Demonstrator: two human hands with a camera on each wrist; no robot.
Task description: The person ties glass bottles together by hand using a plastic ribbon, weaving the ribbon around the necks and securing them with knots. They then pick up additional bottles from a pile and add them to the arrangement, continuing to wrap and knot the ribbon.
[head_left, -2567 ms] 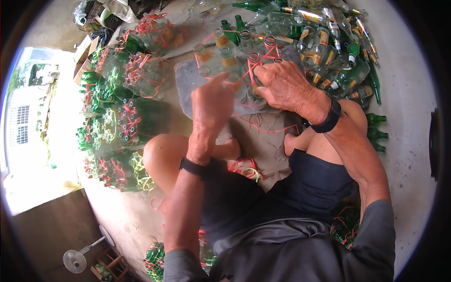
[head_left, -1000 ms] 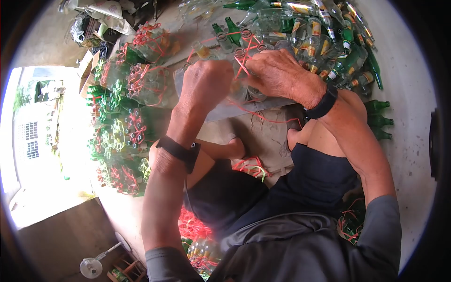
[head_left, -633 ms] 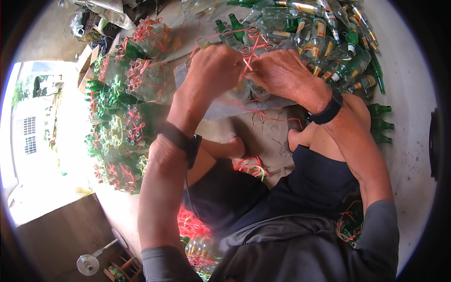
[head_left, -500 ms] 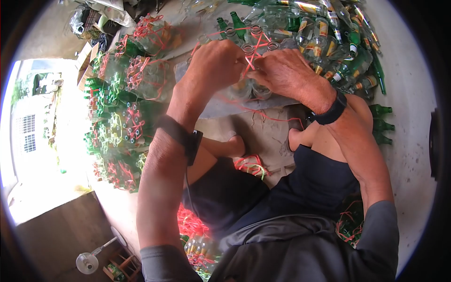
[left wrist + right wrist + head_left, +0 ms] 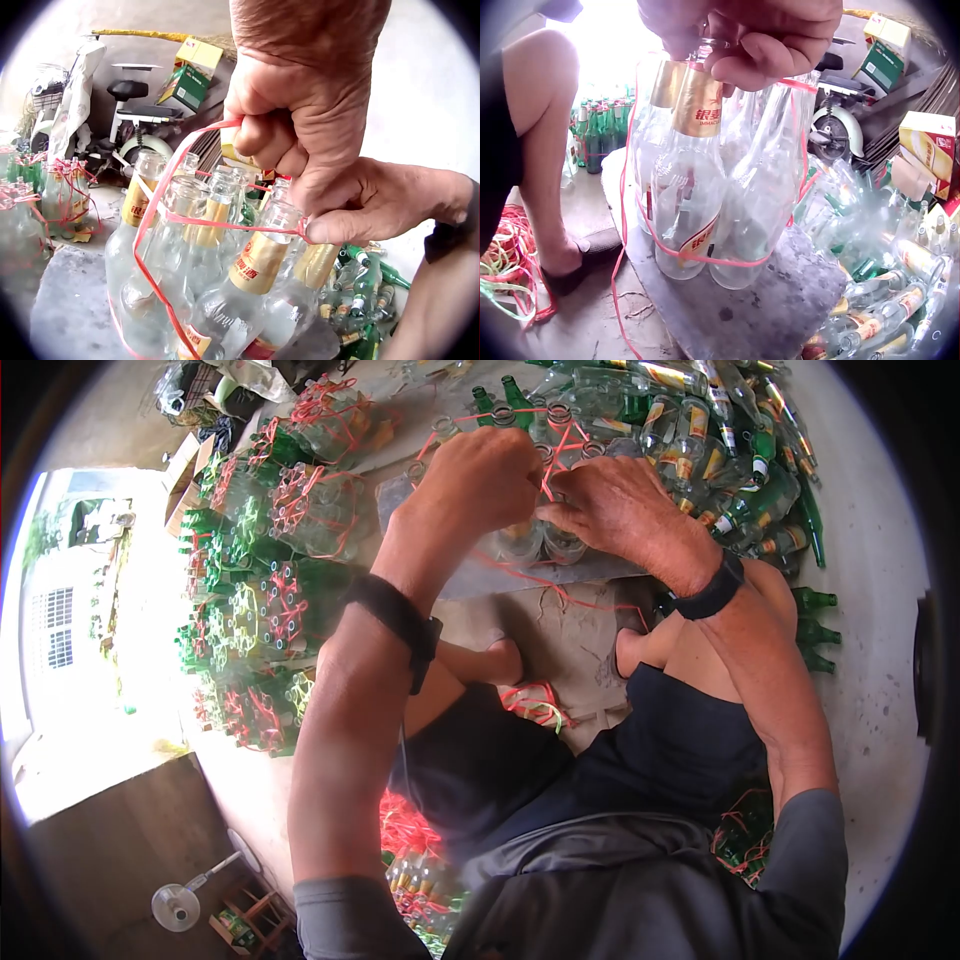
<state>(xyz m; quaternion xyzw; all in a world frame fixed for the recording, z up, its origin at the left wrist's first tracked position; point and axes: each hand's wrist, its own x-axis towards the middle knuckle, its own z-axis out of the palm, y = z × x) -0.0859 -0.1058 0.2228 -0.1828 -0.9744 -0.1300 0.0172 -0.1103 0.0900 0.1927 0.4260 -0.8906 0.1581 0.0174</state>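
A cluster of clear glass bottles (image 5: 236,304) with gold neck labels stands upright on a grey slab (image 5: 799,274). Red plastic strap (image 5: 182,148) runs around and between the necks, and another loop circles the lower bodies. My left hand (image 5: 475,480) is curled into a fist above the necks, gripping the strap, which comes out of its fingers in the left wrist view. Close against it, my right hand (image 5: 625,510) pinches the strap at a near bottle's neck, its thumb (image 5: 349,225) extended. In the right wrist view, curled fingers (image 5: 769,60) overlap the bottle tops.
Loose bottles (image 5: 690,445) lie piled at the far right. Strapped bottle bundles (image 5: 315,510) stand along the left. A loose strap tail (image 5: 620,277) hangs off the slab toward the feet, near tangled strap (image 5: 535,705). An electric scooter (image 5: 139,112) and cartons (image 5: 187,86) stand behind.
The left hand rises from low over the bottles, first with blurred fingers, then closes into a fist and moves right beside the right hand. The right hand stays at the near necks.
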